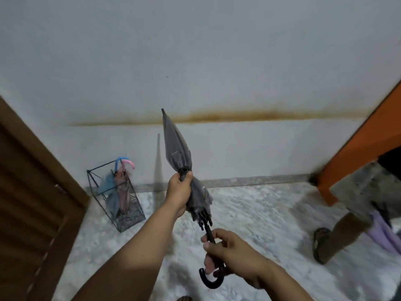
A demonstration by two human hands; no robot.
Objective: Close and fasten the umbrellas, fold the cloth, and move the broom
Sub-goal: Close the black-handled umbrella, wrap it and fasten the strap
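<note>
We are clamping the grey umbrella (178,153) with left hand (178,193), right hand (230,253) closed on its handle (211,279); loosening risks the canopy springing open unfastened.

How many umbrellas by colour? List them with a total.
Grey umbrella, held by the left hand and right hand: 1
Blue umbrella, in the wire stand: 1
Pink umbrella, same stand: 1
Total: 3
</note>
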